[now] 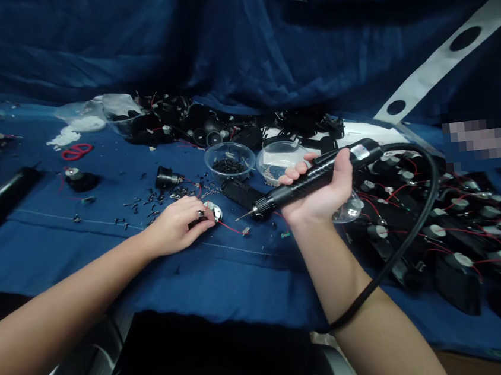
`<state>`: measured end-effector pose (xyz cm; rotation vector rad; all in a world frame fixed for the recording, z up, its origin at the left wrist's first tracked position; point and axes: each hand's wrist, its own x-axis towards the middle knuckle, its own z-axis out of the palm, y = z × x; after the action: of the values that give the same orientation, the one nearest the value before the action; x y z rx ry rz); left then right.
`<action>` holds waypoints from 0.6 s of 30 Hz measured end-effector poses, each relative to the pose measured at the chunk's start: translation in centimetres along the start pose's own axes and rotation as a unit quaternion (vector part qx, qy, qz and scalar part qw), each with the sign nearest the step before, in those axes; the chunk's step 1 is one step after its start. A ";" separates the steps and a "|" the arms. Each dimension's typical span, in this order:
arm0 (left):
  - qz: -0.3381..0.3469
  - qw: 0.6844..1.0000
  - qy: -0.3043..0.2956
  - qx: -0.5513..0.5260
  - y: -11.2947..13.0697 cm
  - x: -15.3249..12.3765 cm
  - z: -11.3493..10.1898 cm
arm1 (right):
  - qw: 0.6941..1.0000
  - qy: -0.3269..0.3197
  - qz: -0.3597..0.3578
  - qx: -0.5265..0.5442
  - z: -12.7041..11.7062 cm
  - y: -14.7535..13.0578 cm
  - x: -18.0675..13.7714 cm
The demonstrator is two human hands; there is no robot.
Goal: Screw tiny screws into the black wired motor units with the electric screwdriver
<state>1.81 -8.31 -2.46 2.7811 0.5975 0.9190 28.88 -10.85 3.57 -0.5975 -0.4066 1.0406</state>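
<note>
My right hand (pixel 318 195) is wrapped round a black electric screwdriver (pixel 308 181). The bit points left and down, and a thick black cord loops from the back end over my forearm. On the blue cloth, my left hand (pixel 183 224) is closed on a small round part with a silver-white face (pixel 214 213); my fingers hide much of it. From this part a red wire runs right to a small metal connector (pixel 245 231). The screwdriver tip is close to the part, apart from it. A black elongated housing (pixel 245 197) lies behind the tip.
Clear bowls, one with dark screws (pixel 230 164), stand behind my hands. Loose screws (pixel 145 203) are scattered left of them. Several black assemblies with red wires (pixel 436 230) crowd the right. A red ring-shaped item (pixel 76 151) and a black cylinder (pixel 3 201) lie left.
</note>
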 end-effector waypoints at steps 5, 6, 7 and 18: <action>0.052 0.999 0.007 -0.011 0.0 -0.7 -0.4 | 0.999 -0.031 0.001 -0.015 -0.3 0.6 -0.1; 0.053 0.999 0.002 0.003 0.1 -0.9 -0.4 | 0.999 -0.035 -0.002 -0.019 -0.2 0.7 -0.1; 0.055 0.998 -0.004 0.018 0.1 -1.0 -0.4 | 0.999 -0.036 -0.003 -0.022 -0.2 0.8 -0.2; 0.037 0.989 0.066 0.131 0.9 -1.6 0.7 | 0.999 -0.040 0.021 -0.005 0.0 1.3 -0.7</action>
<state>1.33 -9.78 -3.69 3.0079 0.6845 1.1225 27.69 -11.05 2.74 -0.5769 -0.4720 1.1054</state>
